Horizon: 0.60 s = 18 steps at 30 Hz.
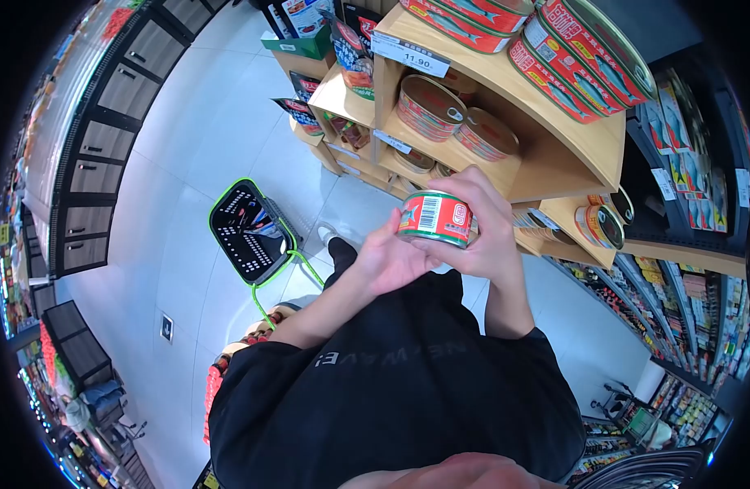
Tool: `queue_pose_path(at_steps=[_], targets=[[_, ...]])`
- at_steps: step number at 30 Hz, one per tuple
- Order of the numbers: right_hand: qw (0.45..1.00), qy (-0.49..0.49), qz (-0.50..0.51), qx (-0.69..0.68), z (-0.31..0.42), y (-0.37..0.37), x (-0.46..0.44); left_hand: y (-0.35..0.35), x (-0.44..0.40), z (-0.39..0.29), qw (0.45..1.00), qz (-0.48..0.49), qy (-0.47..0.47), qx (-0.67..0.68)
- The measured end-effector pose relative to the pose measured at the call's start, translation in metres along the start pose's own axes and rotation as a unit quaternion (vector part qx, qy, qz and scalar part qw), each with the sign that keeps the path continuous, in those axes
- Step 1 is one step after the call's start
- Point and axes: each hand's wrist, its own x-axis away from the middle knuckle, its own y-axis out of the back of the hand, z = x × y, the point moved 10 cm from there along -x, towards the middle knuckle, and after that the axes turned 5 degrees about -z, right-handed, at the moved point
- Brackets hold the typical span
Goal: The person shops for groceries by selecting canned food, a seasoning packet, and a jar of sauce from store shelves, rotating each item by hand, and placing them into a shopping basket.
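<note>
A red and green fish can is held up in front of my chest, its barcode side turned toward me. My left hand supports it from the left and below, fingers against the can. From the right, my right hand wraps round its side and top. Just beyond the hands, oval fish cans stand in stacks on a wooden shelf. Larger red oval cans are piled on the top board.
A black shopping basket with a green rim and green handles stands on the tiled floor to the left, a packet inside. Price tags line the shelf edge. Bagged goods stand at the shelf's left end. Dark drawer cabinets run along the far left.
</note>
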Motion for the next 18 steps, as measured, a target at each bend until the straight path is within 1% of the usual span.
queue_pose_path(at_steps=[1,3,5,6,8,9,10,11,12,13,14,16,17,18], targets=[[1.0,0.0,-0.008,-0.005,0.002,0.0,0.0,-0.004,0.0,0.008,0.999,0.023,0.023,0.017],[1.0,0.0,-0.01,-0.012,0.003,-0.001,0.001,0.005,-0.002,0.012,0.999,0.01,0.032,0.028],[1.0,0.0,-0.014,-0.016,0.003,-0.002,0.001,-0.003,-0.001,0.011,0.996,0.057,0.043,0.045],[1.0,0.01,-0.011,-0.019,0.003,-0.003,0.001,-0.002,0.0,0.01,0.996,0.059,0.045,0.044],[1.0,0.017,-0.017,0.001,0.0,0.002,0.002,-0.003,0.0,-0.005,0.998,0.065,-0.018,-0.005],[1.0,0.005,0.003,-0.024,-0.005,-0.001,0.003,-0.005,0.002,-0.019,0.995,0.039,-0.063,-0.061],[0.999,-0.011,0.02,-0.046,-0.009,-0.001,0.005,-0.008,0.002,-0.031,0.992,0.017,-0.097,-0.077],[1.0,-0.02,0.011,-0.02,-0.008,0.006,0.004,0.004,0.005,-0.041,0.991,0.017,-0.11,-0.079],[0.995,-0.033,0.035,-0.085,-0.005,0.006,0.002,0.001,0.009,-0.053,0.984,-0.008,-0.155,-0.087],[0.986,-0.045,0.057,-0.153,-0.003,0.006,0.001,-0.007,0.009,-0.064,0.97,0.002,-0.194,-0.147],[0.988,-0.05,0.048,-0.137,-0.008,0.009,0.004,-0.011,0.012,-0.069,0.959,-0.01,-0.209,-0.191],[0.983,-0.118,0.063,-0.124,-0.032,0.006,0.017,-0.01,0.014,-0.073,0.937,-0.034,-0.238,-0.254],[0.984,-0.12,0.055,-0.117,-0.036,0.012,0.021,-0.009,0.015,-0.073,0.922,-0.042,-0.253,-0.291],[0.981,-0.151,0.088,-0.088,-0.045,0.01,0.027,-0.008,0.014,-0.068,0.923,-0.036,-0.246,-0.293]])
